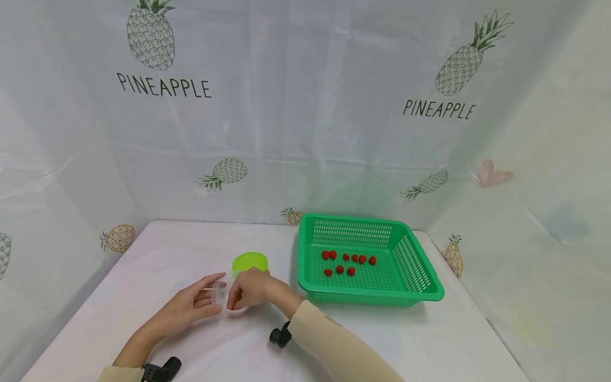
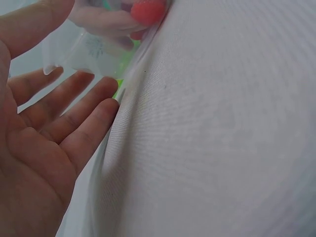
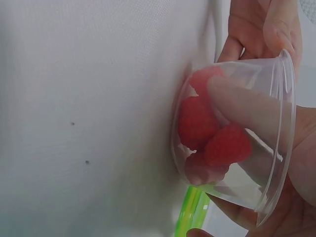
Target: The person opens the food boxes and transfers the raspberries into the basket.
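A clear plastic cup (image 3: 237, 197) stands on the table, with several red raspberries (image 3: 197, 121) at its bottom. My right hand (image 1: 250, 289) reaches down into the cup from above, its thumb and fingers bent together at a raspberry (image 3: 205, 79) low inside. On the cup's left side, my left hand (image 1: 188, 305) is spread around the wall, fingers relaxed and thumb by the rim; the left wrist view shows its fingers (image 2: 81, 106) close against the plastic. Just behind the cup lies a bright green round lid (image 1: 250, 260), partly hidden by the right hand.
To the right stands a green perforated basket (image 1: 363, 297) with several more raspberries (image 1: 362, 259) scattered over its floor. A white cloth covers the table (image 1: 229, 355). Behind it hangs a pale curtain (image 1: 305, 106) printed with pineapples.
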A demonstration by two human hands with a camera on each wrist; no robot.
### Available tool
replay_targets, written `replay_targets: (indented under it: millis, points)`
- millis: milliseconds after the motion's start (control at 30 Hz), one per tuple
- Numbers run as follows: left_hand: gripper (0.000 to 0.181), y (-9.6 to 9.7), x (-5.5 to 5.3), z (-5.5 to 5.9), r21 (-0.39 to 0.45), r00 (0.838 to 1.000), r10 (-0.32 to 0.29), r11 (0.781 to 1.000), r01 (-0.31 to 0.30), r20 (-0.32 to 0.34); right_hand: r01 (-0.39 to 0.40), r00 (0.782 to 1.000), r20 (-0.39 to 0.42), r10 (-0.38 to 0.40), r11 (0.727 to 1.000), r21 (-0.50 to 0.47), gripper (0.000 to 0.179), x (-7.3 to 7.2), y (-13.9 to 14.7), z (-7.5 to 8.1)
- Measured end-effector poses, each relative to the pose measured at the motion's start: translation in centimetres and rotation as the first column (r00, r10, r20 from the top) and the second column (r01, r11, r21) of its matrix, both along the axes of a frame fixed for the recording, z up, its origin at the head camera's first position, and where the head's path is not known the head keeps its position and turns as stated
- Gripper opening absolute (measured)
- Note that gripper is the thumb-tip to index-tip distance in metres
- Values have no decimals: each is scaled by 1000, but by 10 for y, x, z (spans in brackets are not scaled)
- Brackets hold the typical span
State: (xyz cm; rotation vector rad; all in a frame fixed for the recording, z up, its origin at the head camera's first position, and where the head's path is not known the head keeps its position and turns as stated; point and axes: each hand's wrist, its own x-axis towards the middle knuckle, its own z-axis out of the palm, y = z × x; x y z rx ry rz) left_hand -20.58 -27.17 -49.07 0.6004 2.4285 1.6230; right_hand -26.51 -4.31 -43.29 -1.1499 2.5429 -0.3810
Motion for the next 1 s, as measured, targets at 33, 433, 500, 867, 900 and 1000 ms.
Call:
replay_targets:
  millis: [33,433,500,867,900,1000]
  points:
    - [81,0,0,0,-2,1000,0,1000,0,-1,-7,1000,-3,7,1000,4,6,0,0,1]
    - [80,-1,2,0,2,1000,-4,1000,4,-9,-64,998,-31,63,998,-17,7,1,3,3]
    - [80,-1,2,-1,-2,1000,-6,1000,6,-14,-77,997,-26,76,996,-48,6,1,5,2]
    - [79,1,2,-2,-25,999,20,999,-20,29,-21,999,-41,13,975,-219,9,5,21,7]
    - [79,1,1,-1,-27,999,23,999,-22,33,-25,998,-60,11,973,-229,10,5,23,10]
    - [80,2,1,0,-29,999,29,999,-28,35,-41,994,-111,11,963,-265,10,4,32,19]
